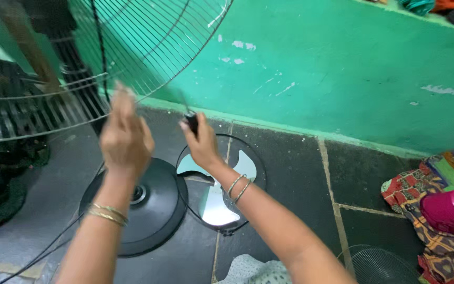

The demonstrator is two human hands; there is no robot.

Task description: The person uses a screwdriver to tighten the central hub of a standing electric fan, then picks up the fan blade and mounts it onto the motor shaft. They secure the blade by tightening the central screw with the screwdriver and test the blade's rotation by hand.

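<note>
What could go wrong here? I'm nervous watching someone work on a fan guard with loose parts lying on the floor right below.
1. The right hand grips a dark-handled tool aimed at the wire fan guard; a slip could jab the left hand, which is raised close to the guard.
2. The fan blade and its ring lie on the floor directly below, so a dropped tool could strike them.
3. A cable crosses the floor beside the round black base; it might snag a foot.
</note>
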